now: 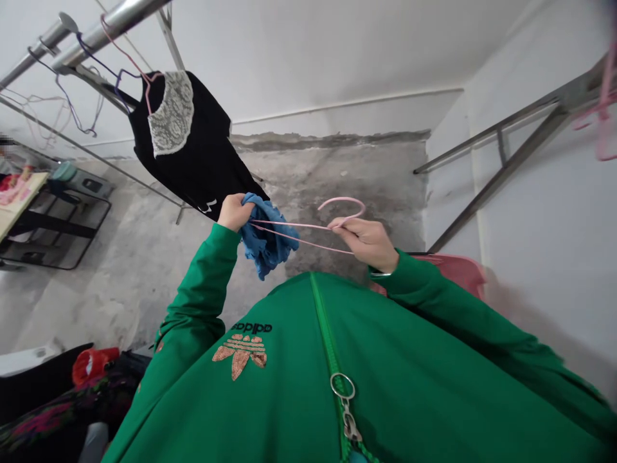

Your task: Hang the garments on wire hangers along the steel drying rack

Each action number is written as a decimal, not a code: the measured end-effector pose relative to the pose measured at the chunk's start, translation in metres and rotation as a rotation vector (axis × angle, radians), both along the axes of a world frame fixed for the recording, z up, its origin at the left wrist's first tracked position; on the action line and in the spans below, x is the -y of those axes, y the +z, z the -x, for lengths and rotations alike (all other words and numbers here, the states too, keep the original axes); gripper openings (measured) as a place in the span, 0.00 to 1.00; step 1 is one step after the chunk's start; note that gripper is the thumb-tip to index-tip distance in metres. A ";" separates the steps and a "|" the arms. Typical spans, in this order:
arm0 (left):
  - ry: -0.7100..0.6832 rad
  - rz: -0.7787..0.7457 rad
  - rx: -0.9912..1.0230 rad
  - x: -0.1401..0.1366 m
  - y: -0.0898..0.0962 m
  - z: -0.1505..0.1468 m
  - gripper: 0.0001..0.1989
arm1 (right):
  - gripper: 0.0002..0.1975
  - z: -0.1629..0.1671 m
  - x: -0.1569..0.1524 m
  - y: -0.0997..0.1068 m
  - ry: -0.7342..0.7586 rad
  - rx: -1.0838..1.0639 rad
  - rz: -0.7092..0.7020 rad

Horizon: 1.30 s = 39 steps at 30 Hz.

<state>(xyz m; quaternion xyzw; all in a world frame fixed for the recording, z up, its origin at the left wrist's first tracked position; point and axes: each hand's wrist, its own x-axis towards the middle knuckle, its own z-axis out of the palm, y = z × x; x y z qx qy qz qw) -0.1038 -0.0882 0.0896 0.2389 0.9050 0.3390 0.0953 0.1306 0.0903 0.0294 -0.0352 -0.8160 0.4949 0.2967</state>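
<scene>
My left hand (234, 212) is closed on a bunched blue garment (267, 247) with a ruffled edge, whose exact kind I cannot make out. A thin pink clothes hanger (299, 225) reaches from my right hand into the opening of that cloth. My right hand (369, 241) pinches the hanger near its neck, and the curved hook sticks out above the fingers. Just behind the left hand hangs a black garment (202, 135) with a white lace collar. The end of the hanger inside the blue cloth is hidden.
A metal rail (110, 32) at upper left carries several wire hangers. Metal rack legs (501, 173) stand by the right wall, above a pink plastic container (457, 273). At left are a table (19, 202) and, lower, a red container (96, 365) beside dark fabrics.
</scene>
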 end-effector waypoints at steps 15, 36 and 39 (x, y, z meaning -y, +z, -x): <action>-0.467 0.384 -0.536 -0.026 -0.009 -0.043 0.10 | 0.13 0.064 -0.012 -0.016 -0.012 -0.057 0.046; -0.290 0.091 -0.541 -0.035 0.012 -0.046 0.09 | 0.17 0.041 0.009 -0.067 -0.090 0.421 -0.409; -0.330 0.055 -0.560 -0.031 0.022 -0.057 0.08 | 0.17 0.049 0.025 -0.097 -0.091 0.717 -0.369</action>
